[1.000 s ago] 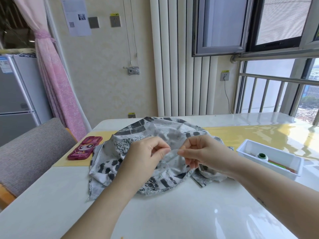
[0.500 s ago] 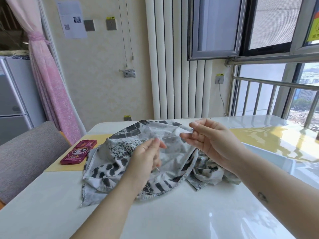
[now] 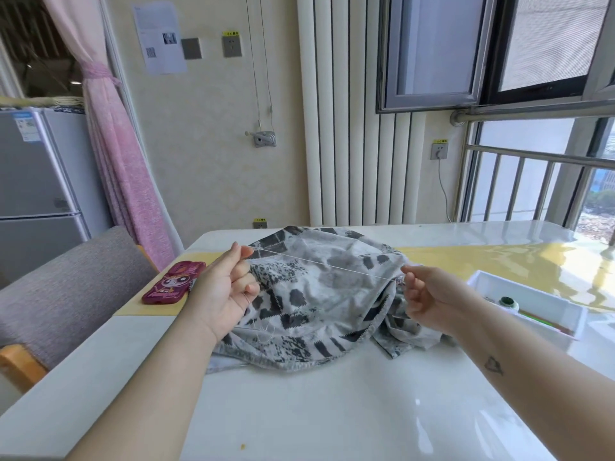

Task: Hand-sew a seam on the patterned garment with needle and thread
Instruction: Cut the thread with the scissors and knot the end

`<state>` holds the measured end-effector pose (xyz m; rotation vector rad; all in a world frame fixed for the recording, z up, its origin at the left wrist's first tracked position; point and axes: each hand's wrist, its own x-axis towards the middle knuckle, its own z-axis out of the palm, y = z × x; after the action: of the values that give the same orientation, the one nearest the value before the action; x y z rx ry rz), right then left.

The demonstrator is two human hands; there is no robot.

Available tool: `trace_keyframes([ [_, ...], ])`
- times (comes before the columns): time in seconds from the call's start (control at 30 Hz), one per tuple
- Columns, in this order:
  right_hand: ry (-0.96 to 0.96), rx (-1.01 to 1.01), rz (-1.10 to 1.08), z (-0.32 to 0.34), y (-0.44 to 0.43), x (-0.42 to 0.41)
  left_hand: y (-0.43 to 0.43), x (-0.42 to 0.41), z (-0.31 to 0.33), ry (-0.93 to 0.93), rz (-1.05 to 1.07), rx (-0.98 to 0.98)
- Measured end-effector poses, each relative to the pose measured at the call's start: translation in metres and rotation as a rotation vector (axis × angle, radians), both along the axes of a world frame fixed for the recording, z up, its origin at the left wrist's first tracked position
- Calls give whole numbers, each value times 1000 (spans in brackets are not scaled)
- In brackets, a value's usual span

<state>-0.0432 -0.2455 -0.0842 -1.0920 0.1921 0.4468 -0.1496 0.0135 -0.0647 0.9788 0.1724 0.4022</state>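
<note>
White tray (image 3: pixel 532 292), right of frame: one green-topped spool (image 3: pixel 508 302), thin green and reddish sticks, kind unclear. One patterned garment (image 3: pixel 319 304) heaped at centre on table (image 3: pixel 332 410). One thread (image 3: pixel 326 266) taut above it. Left hand (image 3: pixel 226 291) pinches one end, other fingers curled; right hand (image 3: pixel 429 294) pinches other end. Needle too small to tell. One pink phone (image 3: pixel 174 282) left of garment, on yellow runner (image 3: pixel 482 261). Grey chair (image 3: pixel 66 294) at left edge.
</note>
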Motion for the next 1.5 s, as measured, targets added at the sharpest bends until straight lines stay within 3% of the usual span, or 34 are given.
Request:
trace_keyframes([
  [0.07,27,55,-18,3,4,-1,-1,-1,2,2,9,10],
  [0.17,38,369,-178,14,12,-5,-5,-4,6,1,6,51],
  [0.23,-95,355,-271,17,16,-5,-11,-6,10,0,-6,108],
  [0.27,-219,190,-317,17,17,-5,-14,-7,13,-3,-14,144],
  [0.37,-687,-647,-381,8,16,-3,-22,-9,22,-40,-22,237],
  [0.4,-782,-809,-350,3,14,0,-23,-10,26,-59,-20,255],
  [0.6,-860,-1379,-321,-15,-1,18,-29,-14,51,-158,-15,285],
  [0.73,-867,-1579,-322,-23,-12,27,-35,-13,60,-197,-8,278],
  [0.87,-843,-1835,-187,-32,-22,33,-42,-11,64,-200,-24,278],
  [1.0,-847,-1857,-161,-32,-32,35,-40,-10,65,-195,-43,353],
  [1.17,-842,-1644,-129,-8,-38,34,-39,-6,59,-122,-50,609],
  [1.3,-811,-1997,110,28,-42,17,-47,-11,63,-44,-4,1141],
  [1.37,-902,-2078,111,50,-37,2,-55,-15,66,3,-51,1352],
  [1.43,-1115,-1830,46,73,-26,-18,-65,-17,68,53,-117,1462],
  [1.5,-1187,-1290,171,92,-11,-41,-72,-18,68,75,-162,1520],
])
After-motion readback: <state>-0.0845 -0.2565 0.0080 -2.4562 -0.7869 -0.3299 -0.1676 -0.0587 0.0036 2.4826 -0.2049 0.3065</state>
